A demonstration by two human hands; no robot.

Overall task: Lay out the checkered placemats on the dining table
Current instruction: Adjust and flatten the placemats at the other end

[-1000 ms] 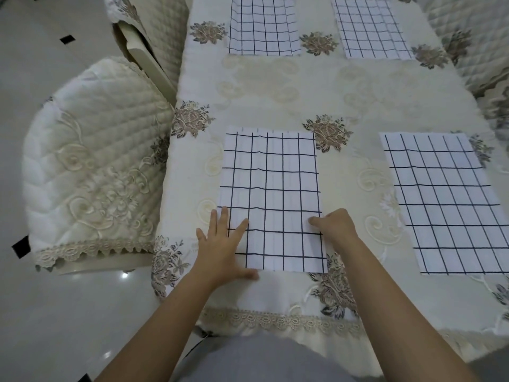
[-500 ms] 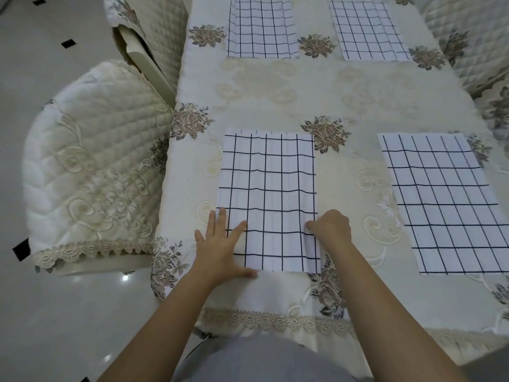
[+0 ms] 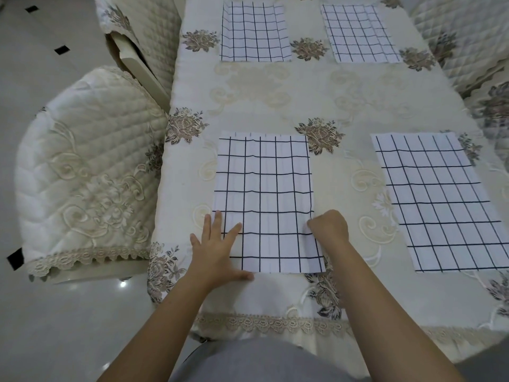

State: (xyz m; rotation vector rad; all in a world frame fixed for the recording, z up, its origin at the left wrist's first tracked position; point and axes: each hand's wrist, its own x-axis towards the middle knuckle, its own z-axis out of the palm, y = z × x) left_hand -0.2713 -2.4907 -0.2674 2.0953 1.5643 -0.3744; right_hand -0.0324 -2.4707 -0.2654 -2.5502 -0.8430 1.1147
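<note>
Several white placemats with black check lines lie flat on the dining table. The near left placemat lies right in front of me. My left hand rests flat on its near left corner, fingers spread. My right hand is closed at its right edge, pinching the cloth there. A near right placemat lies untouched. Two more sit at the far end, a far left placemat and a far right placemat.
A cream embroidered tablecloth with a lace hem covers the table. Quilted covered chairs stand on the left, the far left and the right. Glossy tiled floor is on the left.
My right hand has curled from lying on the mat's right edge into a pinch on it, and that edge has shifted slightly left. The left hand has stayed flat on the corner.
</note>
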